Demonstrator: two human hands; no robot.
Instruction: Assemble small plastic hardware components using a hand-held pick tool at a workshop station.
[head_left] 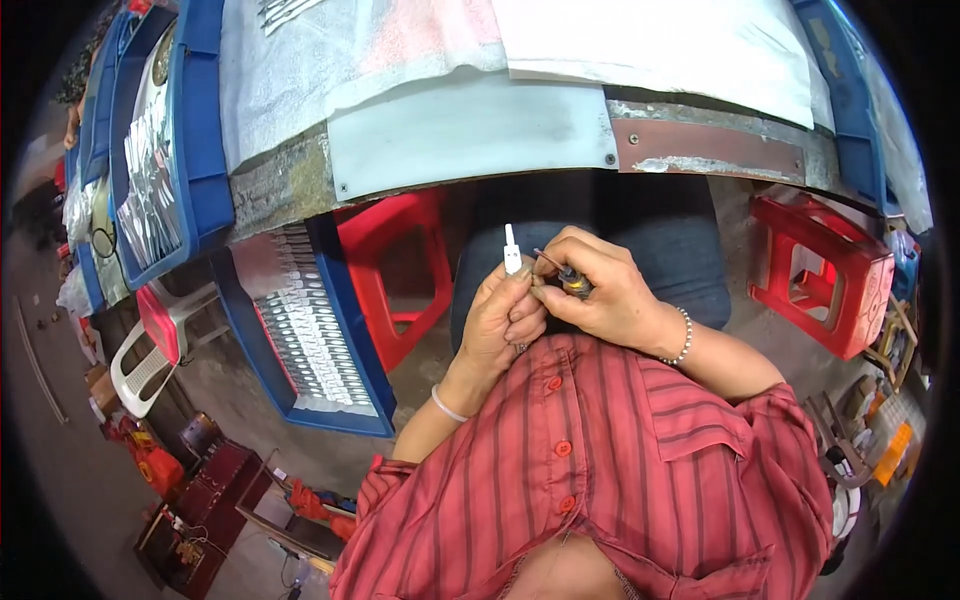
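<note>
In front of my chest, my left hand [503,312] pinches a small white piece [512,258] with a narrow tip pointing up; its lower end is hidden by the fingers. My right hand [612,285] is closed around a small screwdriver [574,281] with a black and yellow handle. Its thin shaft slants left toward the white piece, and both hands are close together. Whether the shaft's tip touches the piece I cannot tell. The hands are just below the edge of a worktable, over my lap.
The worktable's edge carries a pale plate [470,135] and a brown strip [700,146]. White cloth [660,50] covers its top. At left, a blue tray [205,130] holds metal pieces; a lower blue crate [340,418] holds rows of pieces. Red stools [425,255] flank my legs.
</note>
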